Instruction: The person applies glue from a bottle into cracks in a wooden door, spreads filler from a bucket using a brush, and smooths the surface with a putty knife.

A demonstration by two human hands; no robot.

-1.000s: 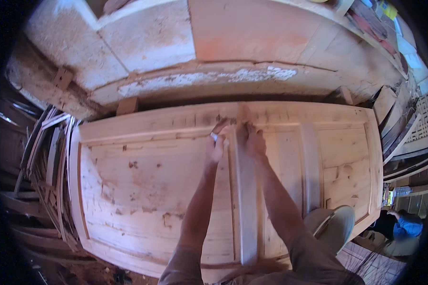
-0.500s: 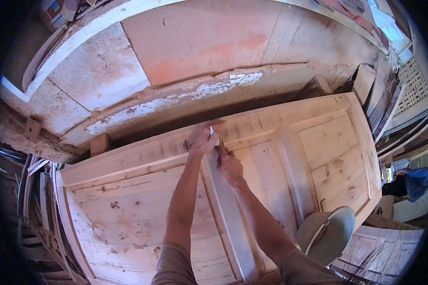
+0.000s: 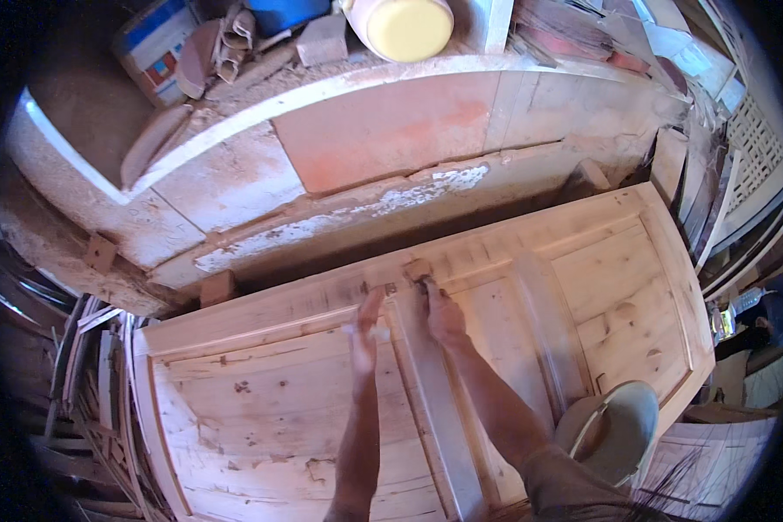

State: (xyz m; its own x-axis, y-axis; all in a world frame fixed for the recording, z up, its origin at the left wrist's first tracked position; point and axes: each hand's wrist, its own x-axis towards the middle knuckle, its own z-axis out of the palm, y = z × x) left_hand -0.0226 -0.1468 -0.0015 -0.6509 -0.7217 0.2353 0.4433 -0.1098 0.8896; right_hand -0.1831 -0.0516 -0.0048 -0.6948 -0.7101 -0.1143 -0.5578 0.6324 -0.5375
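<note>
A pale, knotty wooden panelled door (image 3: 431, 387) lies flat beneath both hands, alongside a dusty, pinkish-and-white wall (image 3: 391, 130). The right hand (image 3: 445, 317) bends its fingers at the door's far rail, by a small dark patch; whether it grips anything I cannot tell. Near it, the blurred left hand (image 3: 367, 335) has straightish fingers and a white spot beside the thumb, its grip likewise unclear

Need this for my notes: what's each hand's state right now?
Left hand: fingers extended, blurred white item against it; grip unclear.
Right hand: closed on a small dark object, kind unclear.
</note>
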